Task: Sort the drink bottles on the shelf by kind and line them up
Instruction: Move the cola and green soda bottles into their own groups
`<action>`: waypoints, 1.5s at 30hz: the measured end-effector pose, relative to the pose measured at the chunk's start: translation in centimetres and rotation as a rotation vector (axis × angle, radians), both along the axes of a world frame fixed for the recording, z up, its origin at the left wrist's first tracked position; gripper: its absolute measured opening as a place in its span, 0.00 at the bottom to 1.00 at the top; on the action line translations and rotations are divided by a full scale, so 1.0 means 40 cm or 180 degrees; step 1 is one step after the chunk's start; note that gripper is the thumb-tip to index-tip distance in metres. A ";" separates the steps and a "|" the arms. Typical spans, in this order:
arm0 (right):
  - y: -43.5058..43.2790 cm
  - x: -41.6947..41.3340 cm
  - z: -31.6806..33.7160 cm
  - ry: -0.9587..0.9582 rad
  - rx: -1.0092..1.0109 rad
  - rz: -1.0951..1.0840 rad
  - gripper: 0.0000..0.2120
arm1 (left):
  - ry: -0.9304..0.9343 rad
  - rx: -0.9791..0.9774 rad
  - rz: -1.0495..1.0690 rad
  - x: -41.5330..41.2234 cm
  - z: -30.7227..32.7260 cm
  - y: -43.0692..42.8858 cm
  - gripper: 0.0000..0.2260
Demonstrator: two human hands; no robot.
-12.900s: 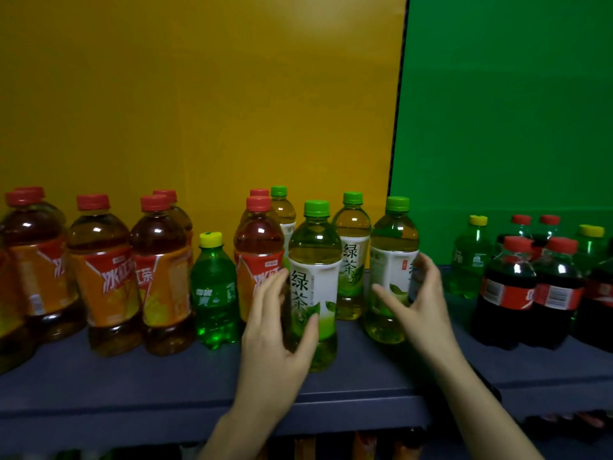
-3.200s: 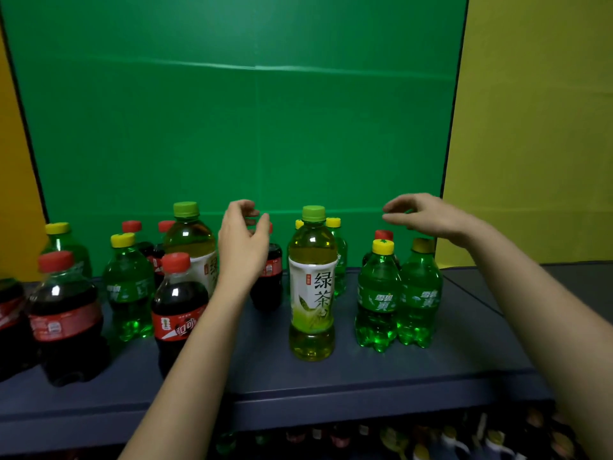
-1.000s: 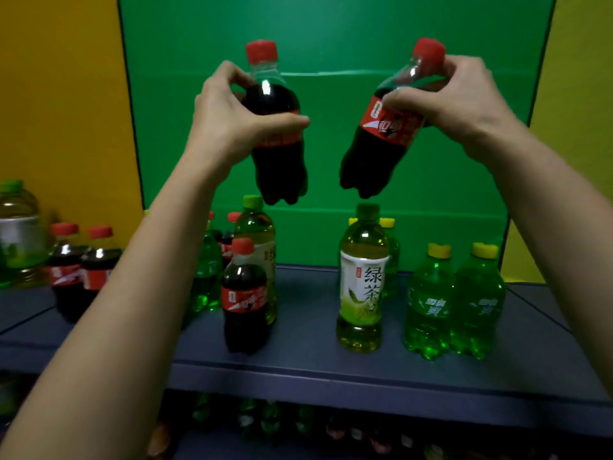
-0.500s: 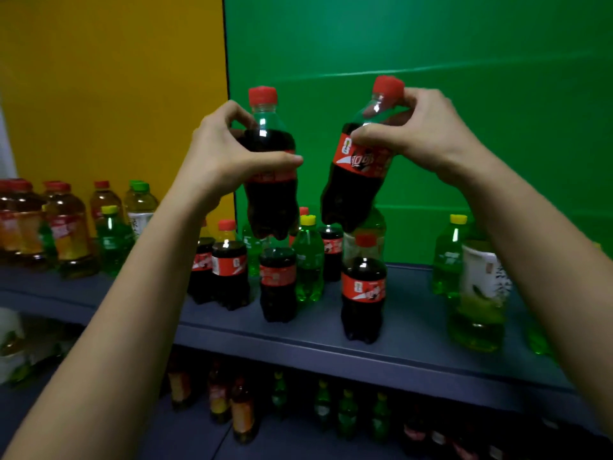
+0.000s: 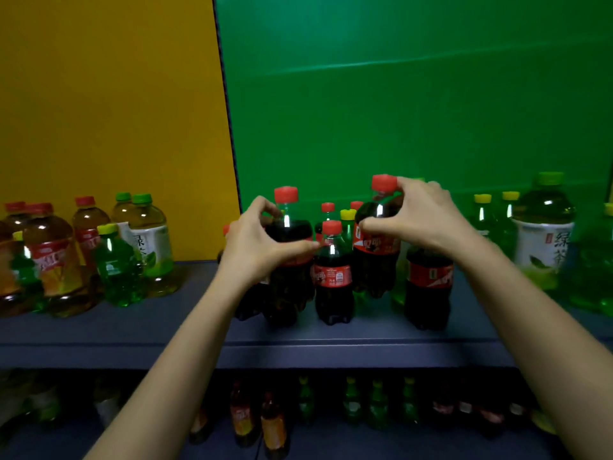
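My left hand [image 5: 257, 242] grips a red-capped cola bottle [image 5: 288, 260] by its shoulder, low over the dark shelf [image 5: 199, 330]. My right hand [image 5: 419, 217] holds a second cola bottle [image 5: 376, 257] near its neck, its base just above the shelf. Between them stands another cola bottle [image 5: 332, 277], and one more cola bottle [image 5: 428, 287] stands under my right wrist. More red and yellow caps show behind this group.
At left stand several red-capped iced tea bottles [image 5: 49, 260], a small green soda bottle [image 5: 116, 270] and green tea bottles [image 5: 149, 244]. A green tea bottle [image 5: 540, 240] and small green soda bottles [image 5: 484, 220] stand at right. A lower shelf holds several bottles [image 5: 275, 423].
Both hands have come down with their cola bottles from chest height to the shelf beside the standing cola bottles. The view has swung left, so the yellow panel shows more.
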State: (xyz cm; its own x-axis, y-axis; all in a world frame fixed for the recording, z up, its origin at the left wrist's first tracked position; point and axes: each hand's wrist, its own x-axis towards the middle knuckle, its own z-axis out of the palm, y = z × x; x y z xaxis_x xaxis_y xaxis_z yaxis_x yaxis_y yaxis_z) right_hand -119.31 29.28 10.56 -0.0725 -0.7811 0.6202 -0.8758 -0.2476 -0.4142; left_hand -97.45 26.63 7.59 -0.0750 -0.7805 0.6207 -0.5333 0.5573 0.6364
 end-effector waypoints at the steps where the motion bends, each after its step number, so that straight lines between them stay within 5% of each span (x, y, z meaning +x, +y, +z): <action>1: -0.003 0.002 -0.019 0.0035 0.0044 -0.0110 0.34 | -0.0014 -0.0010 0.0006 0.001 -0.020 -0.005 0.30; 13: -0.028 0.038 -0.141 0.0332 0.0311 -0.0458 0.26 | 0.0039 -0.0329 0.0015 -0.036 -0.172 -0.030 0.24; 21: -0.026 0.047 -0.209 -0.0305 0.0127 -0.0042 0.28 | -0.0180 -0.0423 -0.0163 -0.060 -0.243 -0.013 0.38; 29: -0.043 0.057 -0.252 -0.0705 0.0250 0.0365 0.31 | -0.0131 -0.0690 0.0245 -0.065 -0.266 -0.030 0.40; 34: -0.064 0.044 -0.225 -0.0861 0.0288 0.0506 0.31 | -0.0628 -0.0977 0.0707 -0.044 -0.252 -0.031 0.39; 42: -0.147 0.048 -0.140 -0.2400 0.0312 0.0888 0.18 | -0.0326 -0.1213 0.0455 0.082 -0.043 -0.119 0.19; 45: -0.177 0.047 -0.122 -0.3042 0.0589 0.1003 0.16 | -0.0077 -0.0635 0.0222 0.122 0.040 -0.182 0.12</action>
State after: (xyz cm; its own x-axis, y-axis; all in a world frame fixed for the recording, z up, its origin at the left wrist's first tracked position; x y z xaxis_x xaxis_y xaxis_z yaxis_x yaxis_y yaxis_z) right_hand -117.43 22.20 5.69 -0.2484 -0.9278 0.2784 -0.0654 -0.2707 -0.9604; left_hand -92.55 19.36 9.19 -0.0417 -0.6461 0.7621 -0.5888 0.6321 0.5037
